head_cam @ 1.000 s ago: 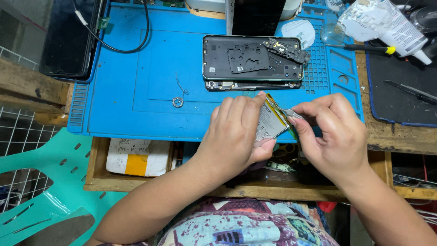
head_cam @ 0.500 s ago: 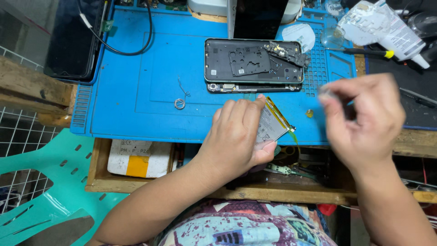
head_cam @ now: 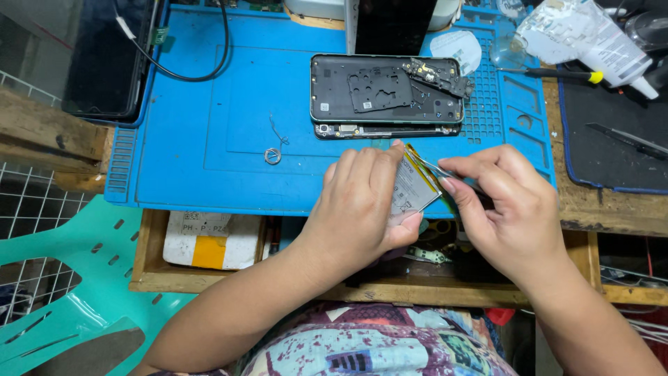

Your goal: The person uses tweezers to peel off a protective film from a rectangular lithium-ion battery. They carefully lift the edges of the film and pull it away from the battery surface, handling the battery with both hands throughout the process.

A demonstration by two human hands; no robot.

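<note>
Silver-grey and flat, with a yellow-green edge, the thin rectangular phone battery (head_cam: 412, 189) sits just right of the frame's centre, clasped in the left hand (head_cam: 365, 209), whose fingers wrap over its top while the thumb presses up from below. The right hand (head_cam: 508, 209) comes in from the lower right and pinches a pair of slim metal tweezers (head_cam: 435, 169) between thumb and forefinger, the tips lying against the battery's upper right edge; whether the tips grip anything is too small to tell. Both hands hover over the near edge of the bright blue silicone work mat (head_cam: 209, 125), which covers most of the wooden bench. Just above the hands, in the upper middle of the frame, lies the opened black phone body (head_cam: 386, 94), back off, with a loose dark circuit part (head_cam: 438, 75) resting on its right end. To the left of the hands a small metal ring with a wire tail (head_cam: 273, 154) lies on the mat. A black cable (head_cam: 209, 63) curls across the mat's upper left, beside a dark flat screen panel (head_cam: 104, 56). At the upper right lie a yellow-handled screwdriver (head_cam: 563, 74) and a white crumpled plastic bag (head_cam: 584, 35). Below the bench edge, an open wooden drawer (head_cam: 149, 264) holds a white and yellow box (head_cam: 209, 240).
</note>
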